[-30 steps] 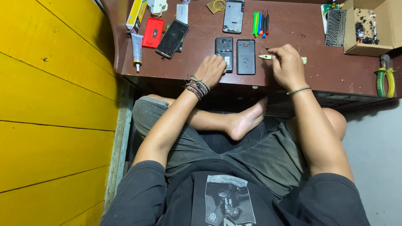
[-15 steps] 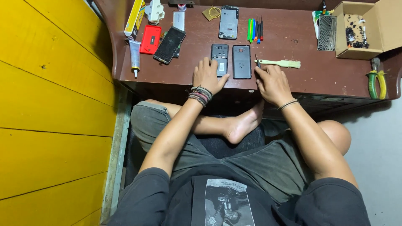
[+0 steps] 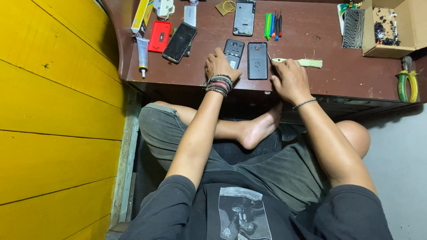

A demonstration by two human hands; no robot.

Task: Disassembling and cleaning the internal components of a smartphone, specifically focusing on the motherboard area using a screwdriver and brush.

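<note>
- The yellow plank wall (image 3: 53,111) fills the left side, painted boards with dark seams between them.
- The brown wooden table (image 3: 338,71) runs across the top, its matte surface scuffed, its near-left corner rounded.
- An open cardboard box (image 3: 387,29) sits at the far right of the table, dark small bits lying inside.
- The left hand (image 3: 220,64), wrist wrapped in beaded and corded bracelets, lies curled on the near end of an opened phone body (image 3: 233,51), a dark rectangle with exposed inner parts; fingers press it down rather than close round it.
- The right hand (image 3: 289,78) rests just beside a flat black back cover (image 3: 257,60), smooth with a small round camera hole, lying next to the phone body. Its fingers are pinched on a thin pointed tool (image 3: 269,58) whose tip meets the cover's right edge.
- A pale green handle (image 3: 307,63) lies flat past the right knuckles; whether it touches the hand is unclear.
- A red case (image 3: 159,36) and a black glossy phone (image 3: 179,36) lie left.
- Green-handled pliers (image 3: 407,84) lie at the right edge.
- Slim coloured screwdrivers (image 3: 272,24) lie in a row farther back.
</note>
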